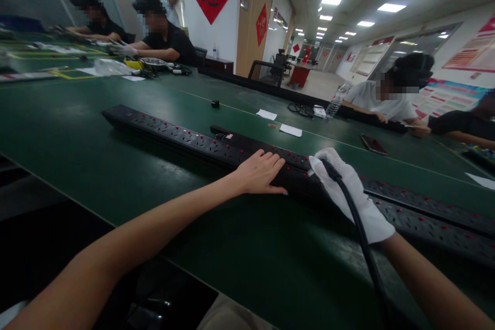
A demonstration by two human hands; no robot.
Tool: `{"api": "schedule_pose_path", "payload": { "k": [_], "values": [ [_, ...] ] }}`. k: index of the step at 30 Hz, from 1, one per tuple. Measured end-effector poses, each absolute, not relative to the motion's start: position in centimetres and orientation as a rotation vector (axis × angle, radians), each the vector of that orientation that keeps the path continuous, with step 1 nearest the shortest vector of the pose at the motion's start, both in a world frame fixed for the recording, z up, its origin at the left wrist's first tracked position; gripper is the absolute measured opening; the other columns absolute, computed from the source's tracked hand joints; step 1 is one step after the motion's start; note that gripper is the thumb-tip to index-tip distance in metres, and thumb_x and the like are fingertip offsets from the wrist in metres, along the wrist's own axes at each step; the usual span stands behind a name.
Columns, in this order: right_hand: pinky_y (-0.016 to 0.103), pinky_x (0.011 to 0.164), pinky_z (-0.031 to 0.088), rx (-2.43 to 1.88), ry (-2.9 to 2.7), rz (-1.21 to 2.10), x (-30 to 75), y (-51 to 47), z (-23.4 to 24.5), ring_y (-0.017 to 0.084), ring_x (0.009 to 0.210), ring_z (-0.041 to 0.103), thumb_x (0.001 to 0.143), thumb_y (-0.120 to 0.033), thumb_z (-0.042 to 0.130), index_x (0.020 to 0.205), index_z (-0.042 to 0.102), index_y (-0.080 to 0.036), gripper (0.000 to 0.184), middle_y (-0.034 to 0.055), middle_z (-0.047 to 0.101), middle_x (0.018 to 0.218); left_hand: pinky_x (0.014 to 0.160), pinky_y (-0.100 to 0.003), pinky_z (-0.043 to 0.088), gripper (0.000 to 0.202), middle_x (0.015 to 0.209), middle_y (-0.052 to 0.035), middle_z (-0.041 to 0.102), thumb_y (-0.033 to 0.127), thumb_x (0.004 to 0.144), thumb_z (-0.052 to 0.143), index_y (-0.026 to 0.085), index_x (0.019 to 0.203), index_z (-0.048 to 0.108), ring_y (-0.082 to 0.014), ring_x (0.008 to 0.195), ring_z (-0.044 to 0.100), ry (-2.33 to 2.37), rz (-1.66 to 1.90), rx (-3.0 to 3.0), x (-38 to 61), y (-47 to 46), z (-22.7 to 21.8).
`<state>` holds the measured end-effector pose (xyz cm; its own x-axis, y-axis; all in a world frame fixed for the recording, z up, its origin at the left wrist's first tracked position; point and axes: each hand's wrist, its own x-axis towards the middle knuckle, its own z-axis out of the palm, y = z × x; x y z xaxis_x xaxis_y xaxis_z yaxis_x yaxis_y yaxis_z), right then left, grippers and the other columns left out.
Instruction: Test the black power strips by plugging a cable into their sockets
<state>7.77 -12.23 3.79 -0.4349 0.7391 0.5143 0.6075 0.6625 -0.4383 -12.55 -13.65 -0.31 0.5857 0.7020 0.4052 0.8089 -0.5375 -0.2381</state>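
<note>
My bare left hand (pixel 260 172) lies flat, fingers stretched out, on a long black power strip (pixel 170 133) with red switches that runs across the green table (pixel 77 129). My right hand (pixel 350 193), in a white glove, is closed around the plug end of a thick black cable (pixel 367 252), pressed onto the same strip just right of my left hand. The cable trails back over my right wrist toward me. Further black power strips (pixel 433 211) lie to the right, behind and beside my gloved hand.
Papers (pixel 290 130), a small black item (pixel 215 103), a phone (pixel 373 144) and a water bottle (pixel 334 103) lie farther back. Other people sit at the far left (pixel 162 36) and right (pixel 390 98). The table's near edge runs diagonally at lower left.
</note>
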Motion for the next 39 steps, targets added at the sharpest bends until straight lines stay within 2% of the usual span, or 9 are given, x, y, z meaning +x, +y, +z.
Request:
{"api": "schedule_pose_path", "payload": {
  "k": [6, 12, 19, 23, 26, 30, 33, 35, 39],
  "values": [
    [0.023, 0.05, 0.029, -1.199, -2.521, -0.345, 5.1, -10.9, 3.5, 0.014, 0.051, 0.051, 0.083, -0.052, 0.031, 0.083, 0.053, -0.021, 0.039, 0.0011, 0.056, 0.057, 0.075, -0.033, 0.03, 0.073, 0.096, -0.0124, 0.055, 0.07, 0.077, 0.024, 0.008, 0.105, 0.05, -0.0236, 0.085, 0.051, -1.212, -0.357, -2.418, -12.8, -13.6, -0.5],
    [0.023, 0.047, 0.019, -1.184, -2.546, -0.668, 5.3, -10.7, 2.9, 0.013, 0.046, 0.047, 0.085, -0.05, 0.028, 0.087, 0.056, -0.021, 0.04, -0.0003, 0.051, 0.048, 0.073, -0.033, 0.028, 0.073, 0.097, -0.0129, 0.055, 0.069, 0.079, 0.022, 0.008, 0.106, 0.05, -0.0235, 0.083, 0.051, -1.179, -0.38, -2.419, -12.9, -13.5, -0.6],
    [0.025, 0.048, 0.013, -1.179, -2.55, -0.991, 3.8, -12.9, 2.7, 0.015, 0.049, 0.05, 0.088, -0.043, 0.027, 0.087, 0.054, -0.02, 0.036, 0.0029, 0.059, 0.059, 0.071, -0.033, 0.027, 0.071, 0.097, -0.0125, 0.055, 0.066, 0.08, 0.024, 0.007, 0.11, 0.049, -0.0239, 0.084, 0.05, -1.162, -0.39, -2.42, -13.1, -13.3, -0.9],
    [0.024, 0.047, 0.014, -1.227, -2.56, -0.951, 4.2, -13.1, 2.1, 0.014, 0.05, 0.051, 0.088, -0.045, 0.027, 0.089, 0.053, -0.019, 0.038, 0.0039, 0.061, 0.063, 0.071, -0.033, 0.027, 0.069, 0.099, -0.0127, 0.055, 0.065, 0.08, 0.027, 0.007, 0.111, 0.048, -0.0238, 0.085, 0.05, -1.156, -0.394, -2.422, -13.1, -13.3, -0.9],
    [0.024, 0.051, 0.025, -0.989, -2.694, -0.733, 5.1, -11.8, 2.2, 0.015, 0.059, 0.053, 0.086, -0.047, 0.033, 0.087, 0.053, -0.018, 0.035, 0.0041, 0.061, 0.071, 0.071, -0.033, 0.028, 0.071, 0.099, -0.0132, 0.055, 0.067, 0.08, 0.026, 0.007, 0.111, 0.048, -0.0236, 0.084, 0.051, -1.177, -0.393, -2.419, -13.0, -13.3, -0.9],
    [0.03, 0.067, 0.038, -0.699, -2.777, -0.397, 5.8, -10.4, 2.2, 0.019, 0.077, 0.053, 0.076, -0.052, 0.049, 0.086, 0.053, -0.018, 0.035, 0.0069, 0.058, 0.085, 0.072, -0.033, 0.028, 0.068, 0.098, -0.0132, 0.055, 0.066, 0.079, 0.03, 0.008, 0.109, 0.048, -0.0236, 0.084, 0.052, -1.187, -0.383, -2.407, -12.9, -13.3, -1.0],
    [0.039, 0.079, 0.041, -0.607, -2.668, -0.139, 6.3, -10.1, 1.7, 0.024, 0.095, 0.051, 0.065, -0.051, 0.061, 0.101, 0.049, -0.019, 0.049, 0.0105, 0.053, 0.102, 0.073, -0.033, 0.029, 0.065, 0.098, -0.0131, 0.055, 0.064, 0.08, 0.03, 0.008, 0.11, 0.047, -0.0235, 0.084, 0.052, -1.189, -0.361, -2.407, -12.8, -13.4, -0.9],
    [0.04, 0.082, 0.042, -0.66, -2.606, -0.001, 7.1, -10.2, 1.2, 0.023, 0.098, 0.051, 0.066, -0.046, 0.062, 0.115, 0.041, -0.021, 0.059, 0.0097, 0.053, 0.107, 0.074, -0.034, 0.029, 0.067, 0.099, -0.0137, 0.055, 0.064, 0.08, 0.029, 0.007, 0.111, 0.046, -0.0239, 0.086, 0.052, -1.195, -0.345, -2.402, -12.8, -13.6, -0.7],
    [0.042, 0.089, 0.039, -0.75, -2.675, -0.042, 9.9, -10.7, 0.7, 0.025, 0.107, 0.048, 0.068, -0.043, 0.061, 0.131, 0.026, -0.02, 0.076, 0.0114, 0.05, 0.117, 0.075, -0.035, 0.029, 0.073, 0.102, -0.0155, 0.054, 0.067, 0.08, 0.025, 0.005, 0.115, 0.044, -0.0253, 0.088, 0.051, -1.193, -0.304, -2.394, -12.6, -13.9, -0.5]
  ]
}}
